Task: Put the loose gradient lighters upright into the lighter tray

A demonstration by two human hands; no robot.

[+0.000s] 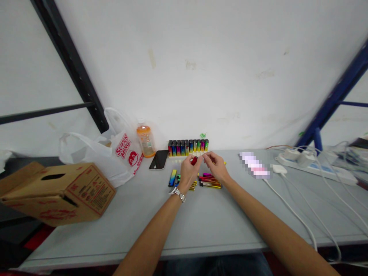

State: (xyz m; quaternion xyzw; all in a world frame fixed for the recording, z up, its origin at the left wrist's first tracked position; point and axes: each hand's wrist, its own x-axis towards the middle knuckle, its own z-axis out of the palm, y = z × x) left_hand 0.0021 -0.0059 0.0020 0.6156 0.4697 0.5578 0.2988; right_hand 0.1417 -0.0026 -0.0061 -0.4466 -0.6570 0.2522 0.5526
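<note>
My left hand (pixel 188 170), with a metal watch on its wrist, is closed around a dark red lighter (pixel 194 160). Close to it, the fingertips of my right hand (pixel 215 165) are pinched together; what they hold, if anything, is too small to make out. Just behind both hands, several multicoloured lighters (pixel 178 148) stand upright in packed rows against the wall. Under and between my hands lie loose lighters: a yellow-and-blue one (pixel 172 178) on the left, and a group of red and gold ones (pixel 210 181) on the right. My left hand partly hides others.
A black phone (pixel 159 160), an orange drink bottle (pixel 146 140), a white plastic bag (pixel 115 157) and an open cardboard box (pixel 63 193) occupy the left. On the right are a lit, blurred phone (pixel 254 165), a white charger (pixel 279 170), cables and a power strip (pixel 319 166).
</note>
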